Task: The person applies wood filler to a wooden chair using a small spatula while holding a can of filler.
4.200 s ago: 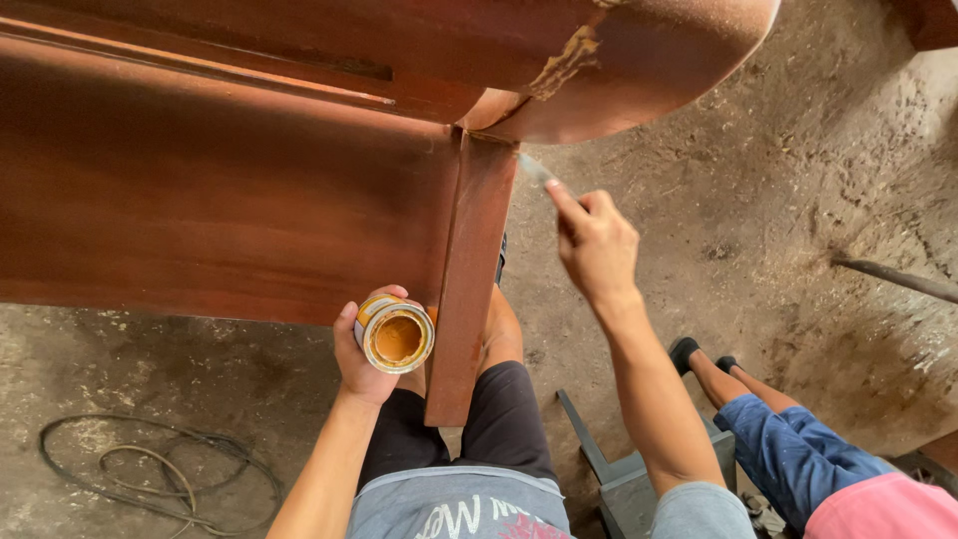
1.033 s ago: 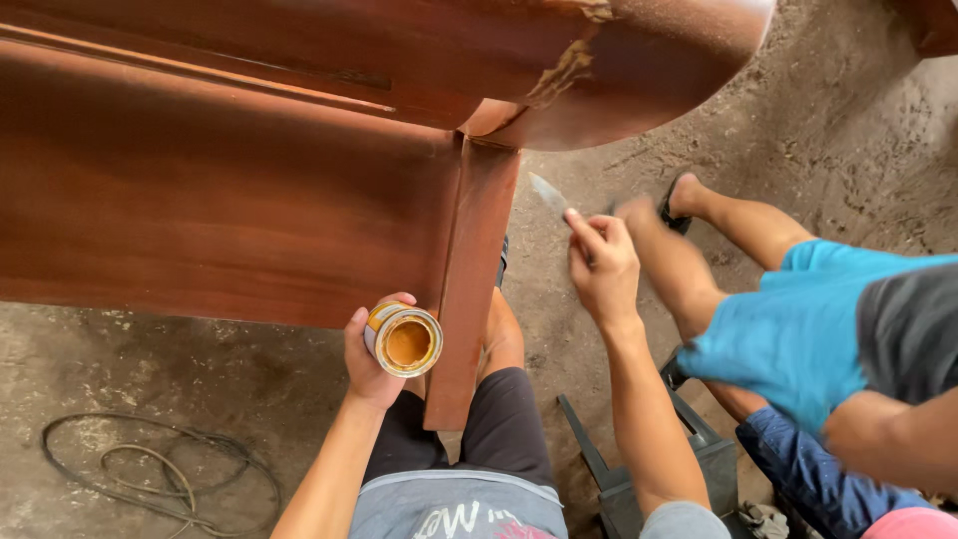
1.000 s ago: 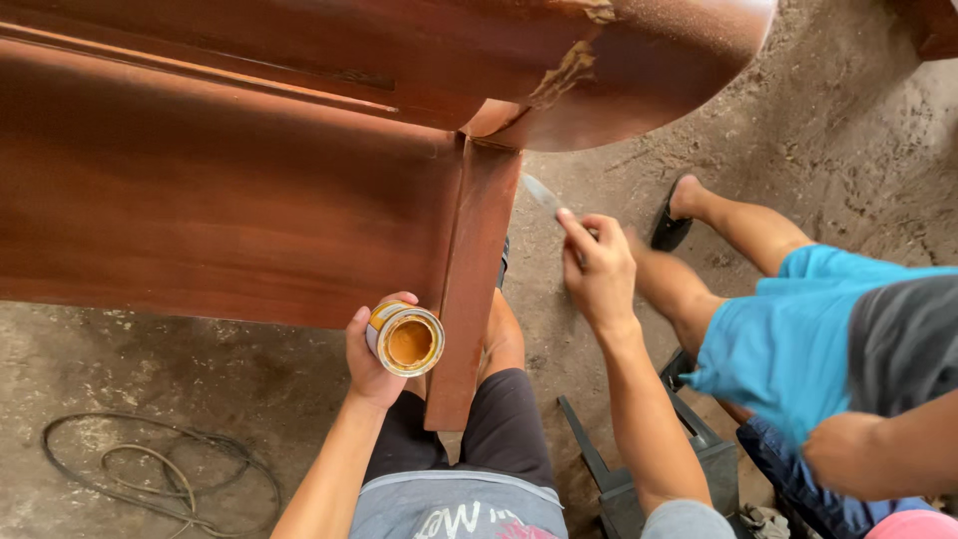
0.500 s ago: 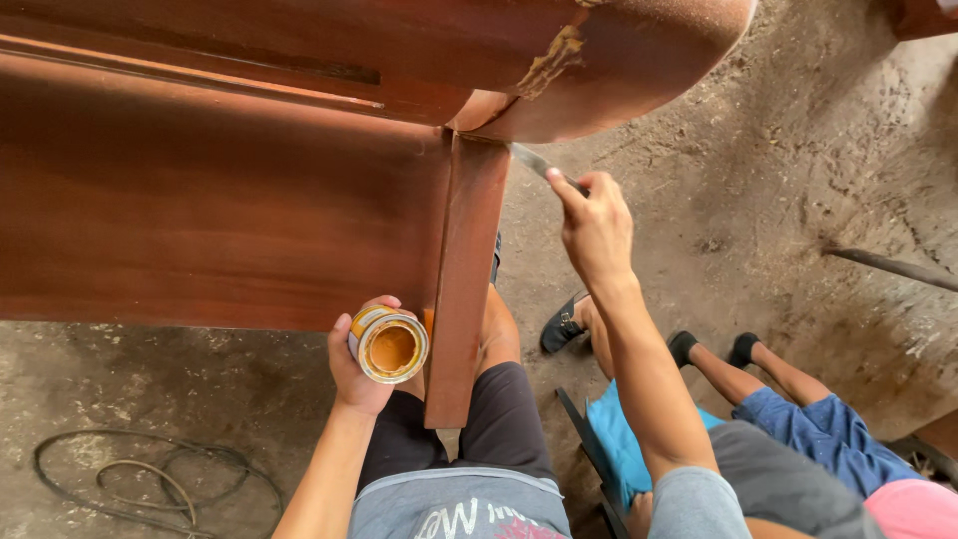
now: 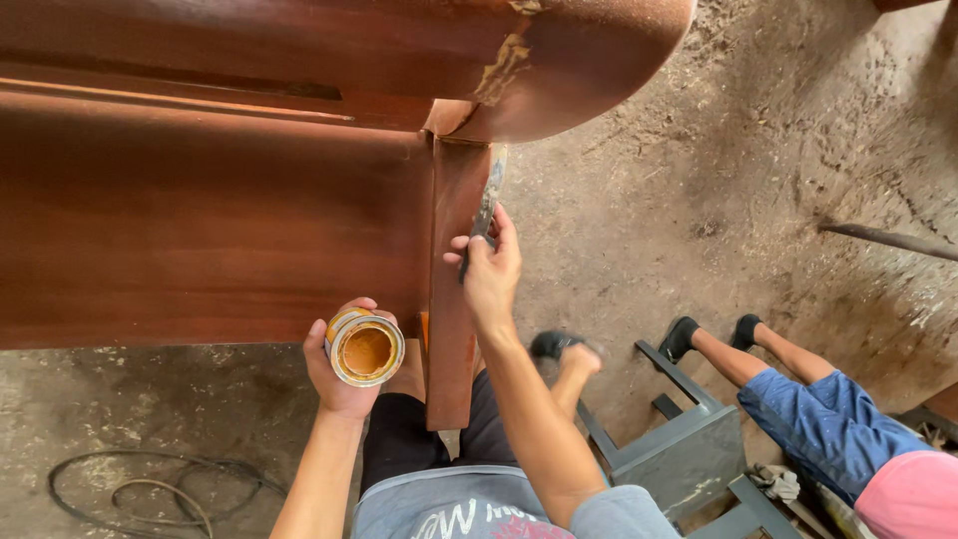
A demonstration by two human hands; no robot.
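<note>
Since half a second ago the right hand (image 5: 491, 269) has come in from the open floor to the table's leg (image 5: 457, 289). Its fingers are pinched around a thin scraper (image 5: 489, 200), whose blade now lies along the leg's right edge just under the rounded corner of the tabletop (image 5: 559, 70). Earlier the blade pointed away into the air. The left hand (image 5: 344, 364) has hardly shifted: it wraps an open tin (image 5: 365, 348) of tan paste, held upright just left of the leg and near the lower edge of the wooden apron panel (image 5: 210, 220). The second person's legs (image 5: 788, 384) have moved from beside the wearer's arm out to the right, and a foot in a dark shoe (image 5: 559, 349) now shows just behind the right forearm.

The leg's right edge faces bare dirt floor (image 5: 699, 200), open towards the far right up to a dark rod (image 5: 888, 240). Nearer, a grey metal stool (image 5: 679, 439) crowds the right elbow. To the left, a coil of cable (image 5: 150, 489) lies on the floor, well apart from the tin.
</note>
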